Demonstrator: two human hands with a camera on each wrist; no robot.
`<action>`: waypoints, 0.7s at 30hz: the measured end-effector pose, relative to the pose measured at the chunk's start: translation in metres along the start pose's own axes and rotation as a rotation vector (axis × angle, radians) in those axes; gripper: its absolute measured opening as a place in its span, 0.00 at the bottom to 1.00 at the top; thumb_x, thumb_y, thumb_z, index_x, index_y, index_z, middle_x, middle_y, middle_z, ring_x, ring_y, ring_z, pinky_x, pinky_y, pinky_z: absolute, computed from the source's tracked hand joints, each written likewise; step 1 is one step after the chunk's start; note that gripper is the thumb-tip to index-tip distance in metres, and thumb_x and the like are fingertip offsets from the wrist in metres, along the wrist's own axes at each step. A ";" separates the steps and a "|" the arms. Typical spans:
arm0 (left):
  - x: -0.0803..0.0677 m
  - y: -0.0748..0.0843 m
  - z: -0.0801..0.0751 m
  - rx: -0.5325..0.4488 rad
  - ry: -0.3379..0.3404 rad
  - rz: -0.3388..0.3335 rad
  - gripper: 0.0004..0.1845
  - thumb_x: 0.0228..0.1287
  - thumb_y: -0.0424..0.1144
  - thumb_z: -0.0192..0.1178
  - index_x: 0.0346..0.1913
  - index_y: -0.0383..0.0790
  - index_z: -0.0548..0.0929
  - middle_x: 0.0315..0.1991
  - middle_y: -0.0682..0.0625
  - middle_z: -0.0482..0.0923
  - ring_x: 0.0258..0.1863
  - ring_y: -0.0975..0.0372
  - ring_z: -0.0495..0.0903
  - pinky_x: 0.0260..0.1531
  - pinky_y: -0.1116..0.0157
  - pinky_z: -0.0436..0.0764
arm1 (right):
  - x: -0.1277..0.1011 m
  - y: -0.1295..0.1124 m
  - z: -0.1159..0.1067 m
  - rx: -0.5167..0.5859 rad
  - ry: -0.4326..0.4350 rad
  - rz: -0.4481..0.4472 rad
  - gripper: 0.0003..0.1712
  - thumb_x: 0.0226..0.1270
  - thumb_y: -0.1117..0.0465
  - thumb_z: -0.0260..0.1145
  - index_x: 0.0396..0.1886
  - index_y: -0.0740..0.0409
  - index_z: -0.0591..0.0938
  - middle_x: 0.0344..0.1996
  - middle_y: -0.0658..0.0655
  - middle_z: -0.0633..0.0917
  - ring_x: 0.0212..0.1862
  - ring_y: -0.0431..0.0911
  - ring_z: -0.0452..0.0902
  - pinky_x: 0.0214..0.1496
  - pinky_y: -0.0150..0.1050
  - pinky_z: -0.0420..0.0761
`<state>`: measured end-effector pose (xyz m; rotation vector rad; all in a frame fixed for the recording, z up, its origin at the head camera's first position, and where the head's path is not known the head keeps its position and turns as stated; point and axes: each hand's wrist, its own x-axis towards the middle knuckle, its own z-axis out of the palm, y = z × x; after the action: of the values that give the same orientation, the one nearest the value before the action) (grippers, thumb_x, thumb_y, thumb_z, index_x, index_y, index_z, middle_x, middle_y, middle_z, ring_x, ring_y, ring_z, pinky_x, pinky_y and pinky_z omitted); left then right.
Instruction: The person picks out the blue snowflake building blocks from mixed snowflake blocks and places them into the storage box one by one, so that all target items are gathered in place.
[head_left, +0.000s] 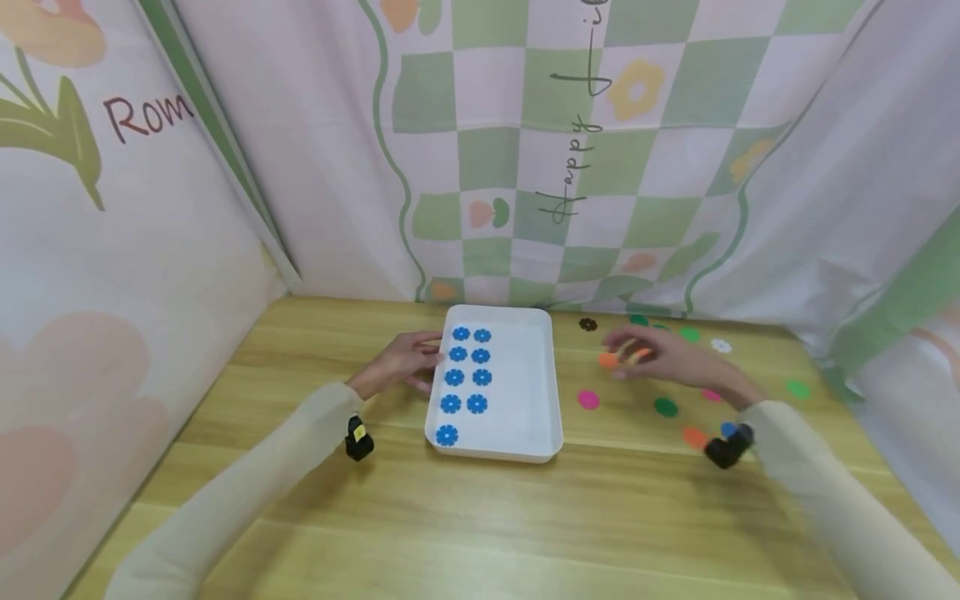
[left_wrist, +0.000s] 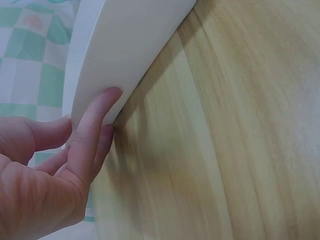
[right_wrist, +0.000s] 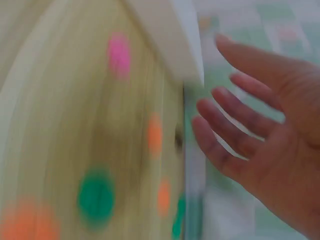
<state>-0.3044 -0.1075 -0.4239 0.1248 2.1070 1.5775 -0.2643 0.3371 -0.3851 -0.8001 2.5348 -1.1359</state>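
A white tray (head_left: pixel 525 383) lies in the middle of the wooden table, with several blue flower pieces (head_left: pixel 465 379) in two columns along its left side. My left hand (head_left: pixel 423 357) rests against the tray's left rim. In the left wrist view its straight fingers (left_wrist: pixel 97 122) touch the tray's outer wall (left_wrist: pixel 130 45). My right hand (head_left: pixel 637 354) hovers right of the tray over loose coloured pieces, blurred by motion. In the right wrist view that hand (right_wrist: pixel 225 135) has its fingers spread and holds nothing, with the tray corner (right_wrist: pixel 170 35) close by.
Loose pieces lie right of the tray: a pink one (head_left: pixel 588 400), green ones (head_left: pixel 665 407), an orange one (head_left: pixel 693 436), a brown flower (head_left: pixel 588 324) and a white flower (head_left: pixel 721 345). Patterned cloth walls close in the back and both sides.
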 end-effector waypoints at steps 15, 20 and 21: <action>0.000 -0.001 -0.001 -0.018 -0.009 -0.006 0.32 0.80 0.33 0.56 0.81 0.40 0.62 0.75 0.32 0.68 0.66 0.40 0.79 0.44 0.55 0.93 | -0.138 0.092 -0.046 0.142 -0.186 0.081 0.36 0.70 0.74 0.67 0.73 0.75 0.63 0.68 0.35 0.76 0.65 0.28 0.73 0.62 0.25 0.81; -0.001 0.000 -0.001 -0.035 -0.006 -0.003 0.32 0.80 0.33 0.56 0.82 0.40 0.62 0.76 0.32 0.67 0.67 0.40 0.78 0.45 0.55 0.93 | -0.151 0.103 -0.037 -0.054 -0.068 0.064 0.29 0.67 0.70 0.72 0.66 0.67 0.74 0.58 0.41 0.81 0.55 0.29 0.75 0.51 0.25 0.82; -0.001 0.000 -0.001 -0.036 -0.005 -0.002 0.32 0.80 0.33 0.56 0.82 0.40 0.61 0.76 0.32 0.67 0.67 0.40 0.78 0.45 0.55 0.93 | -0.151 0.105 -0.036 -0.087 -0.048 0.047 0.28 0.67 0.71 0.72 0.65 0.66 0.75 0.56 0.44 0.81 0.53 0.31 0.76 0.49 0.26 0.82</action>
<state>-0.3040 -0.1086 -0.4236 0.1135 2.0730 1.6115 -0.1958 0.5034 -0.4388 -0.7740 2.5646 -0.9863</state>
